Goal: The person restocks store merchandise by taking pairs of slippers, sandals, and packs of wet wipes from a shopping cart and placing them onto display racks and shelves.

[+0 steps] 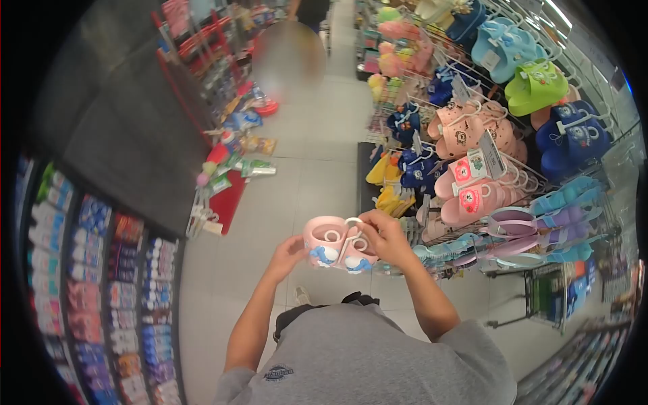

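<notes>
In front of my body is a pair of small pink slippers (324, 228) joined by a white plastic hanger (353, 221). Blue-and-white decorations show on the side of the slippers toward me. My right hand (386, 237) grips the pair at its right side, close to the hanger. At the opposite side, the fingers of my left hand (290, 256) close on the left slipper's edge; the fingertips are partly hidden. Just right of my hands hang pink slippers (463, 206) with a cartoon face on them.
A rack at the right carries pink clogs (461, 128), green clogs (536, 88), dark blue clogs (574, 138) and purple sandals (509, 223). Packaged goods fill the left shelves (138, 324). A tiled aisle (317, 148) runs ahead, with a person (312, 12) at its far end.
</notes>
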`<state>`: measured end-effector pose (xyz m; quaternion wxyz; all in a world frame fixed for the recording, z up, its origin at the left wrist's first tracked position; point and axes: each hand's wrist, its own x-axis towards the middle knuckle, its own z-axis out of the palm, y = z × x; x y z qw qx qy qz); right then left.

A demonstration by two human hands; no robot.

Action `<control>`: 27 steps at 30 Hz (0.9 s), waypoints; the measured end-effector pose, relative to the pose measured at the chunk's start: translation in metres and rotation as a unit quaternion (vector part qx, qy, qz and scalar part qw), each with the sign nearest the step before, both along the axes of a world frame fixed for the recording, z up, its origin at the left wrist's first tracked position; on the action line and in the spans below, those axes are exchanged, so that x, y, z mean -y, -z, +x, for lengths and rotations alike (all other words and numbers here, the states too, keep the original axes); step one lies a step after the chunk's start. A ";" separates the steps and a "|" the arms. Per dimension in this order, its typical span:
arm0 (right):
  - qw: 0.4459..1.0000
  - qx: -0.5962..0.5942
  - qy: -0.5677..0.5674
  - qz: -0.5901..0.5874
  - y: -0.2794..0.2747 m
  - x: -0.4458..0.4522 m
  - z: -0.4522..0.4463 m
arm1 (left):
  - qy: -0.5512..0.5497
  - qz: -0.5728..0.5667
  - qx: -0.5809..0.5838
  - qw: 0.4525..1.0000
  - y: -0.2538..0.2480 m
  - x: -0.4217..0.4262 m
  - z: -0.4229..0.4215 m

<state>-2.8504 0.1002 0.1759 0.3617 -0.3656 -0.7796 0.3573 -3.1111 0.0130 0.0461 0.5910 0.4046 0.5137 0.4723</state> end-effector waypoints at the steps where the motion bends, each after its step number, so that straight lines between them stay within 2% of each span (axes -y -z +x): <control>1: 1.000 0.004 0.018 -0.002 -0.003 -0.008 -0.007 | 0.018 -0.002 0.004 1.000 -0.004 -0.013 -0.011; 3: 0.994 -0.036 0.087 -0.047 -0.012 -0.019 -0.016 | 0.116 0.000 0.071 0.991 -0.013 -0.038 -0.026; 7: 0.975 -0.072 0.194 -0.082 -0.026 -0.044 -0.024 | 0.204 0.012 0.055 0.977 -0.022 -0.094 -0.036; 10: 0.963 -0.072 0.246 -0.086 -0.034 -0.068 -0.028 | 0.231 0.010 0.018 0.973 -0.011 -0.138 -0.037; 14: 0.944 -0.093 0.305 -0.081 -0.019 -0.122 -0.031 | 0.230 0.011 -0.002 0.973 -0.010 -0.207 -0.044; 19: 0.924 -0.164 0.335 -0.088 0.004 -0.218 -0.033 | 0.243 0.009 -0.010 0.970 -0.018 -0.318 -0.055; 22: 0.917 -0.156 0.359 -0.078 -0.001 -0.280 -0.034 | 0.262 0.002 -0.016 0.965 -0.024 -0.393 -0.060; 27: 0.894 -0.170 0.410 -0.066 -0.013 -0.357 -0.021 | 0.312 0.016 0.038 0.949 -0.040 -0.513 -0.041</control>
